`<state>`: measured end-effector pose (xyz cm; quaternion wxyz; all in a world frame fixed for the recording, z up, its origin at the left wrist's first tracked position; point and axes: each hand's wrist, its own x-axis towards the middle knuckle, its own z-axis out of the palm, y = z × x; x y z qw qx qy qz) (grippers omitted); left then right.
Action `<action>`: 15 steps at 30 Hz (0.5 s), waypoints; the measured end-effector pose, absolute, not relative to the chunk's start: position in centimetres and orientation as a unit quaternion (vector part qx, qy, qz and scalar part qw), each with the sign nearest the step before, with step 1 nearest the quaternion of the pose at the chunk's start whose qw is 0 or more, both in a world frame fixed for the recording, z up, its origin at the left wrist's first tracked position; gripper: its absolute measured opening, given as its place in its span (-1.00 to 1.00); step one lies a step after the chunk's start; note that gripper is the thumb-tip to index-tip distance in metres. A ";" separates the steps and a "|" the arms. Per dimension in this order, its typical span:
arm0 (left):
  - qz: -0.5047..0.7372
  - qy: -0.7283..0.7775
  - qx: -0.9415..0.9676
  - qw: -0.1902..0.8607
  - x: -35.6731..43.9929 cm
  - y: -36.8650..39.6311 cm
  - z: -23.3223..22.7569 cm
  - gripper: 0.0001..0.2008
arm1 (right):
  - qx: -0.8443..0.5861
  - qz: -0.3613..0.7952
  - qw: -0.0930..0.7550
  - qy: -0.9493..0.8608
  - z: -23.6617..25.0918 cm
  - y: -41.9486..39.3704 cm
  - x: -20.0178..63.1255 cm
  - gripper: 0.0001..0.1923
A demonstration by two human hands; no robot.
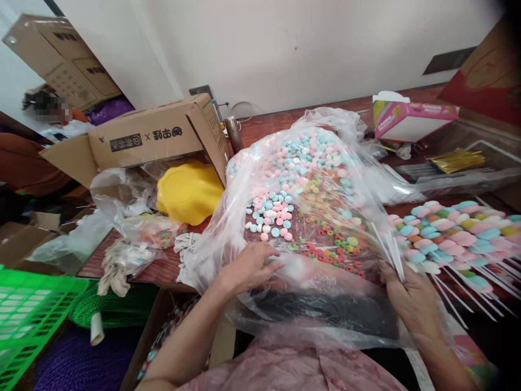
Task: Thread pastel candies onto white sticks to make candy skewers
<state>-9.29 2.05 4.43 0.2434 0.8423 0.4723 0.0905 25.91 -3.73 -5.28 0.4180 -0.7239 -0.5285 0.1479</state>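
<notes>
Looks like mid candy-threading: left hand (248, 267) rests fingers flat and spread on the near edge of the plastic bag (309, 179), gripping nothing. Right hand (411, 296), right of the bag, pinches white sticks (391, 247). Next probably picking a candy (272, 214); finished skewers (459, 228) farther right.

A brown cardboard box (163, 136) lies on its side at the back left of the wooden surface (285, 122), with a yellow plastic dish (189, 193) just in front of its open end. Crumpled clear bags (122, 201) lie left of the dish. A green plastic crate (28, 315) sits low at the left edge. A pink and white carton (407, 119) stands at the back right, with a bundle of gold strips (458, 160) near it.
</notes>
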 end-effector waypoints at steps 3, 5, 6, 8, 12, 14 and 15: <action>0.065 0.465 0.861 0.194 -6.7 4.2 5.6 -0.74 | -0.720 0.158 0.417 -0.531 -5.3 -3.8 26.0 -0.60; 0.039 0.482 0.861 0.159 -4.7 5.9 5.6 -0.76 | -0.716 0.161 0.414 -0.538 -5.3 -3.8 26.1 -0.60; 0.021 0.491 0.859 0.143 -3.8 6.6 5.3 -0.77 | -0.713 0.161 0.414 -0.542 -5.4 -3.8 26.2 -0.60; -0.004 0.502 0.856 0.126 -2.3 7.5 4.4 -0.81 | -0.707 0.160 0.415 -0.550 -5.5 -3.8 26.3 -0.61; -0.016 0.498 0.858 0.126 -1.2 7.0 2.4 -0.82 | -0.699 0.152 0.419 -0.560 -6.0 -3.8 26.6 -0.62; -0.013 0.495 0.860 0.126 -1.6 6.4 1.6 -0.77 | -0.696 0.154 0.421 -0.561 -6.3 -3.9 26.7 -0.62; -0.005 0.491 0.862 0.125 -1.8 6.1 1.3 -0.76 | -0.695 0.157 0.422 -0.561 -6.5 -4.0 26.8 -0.63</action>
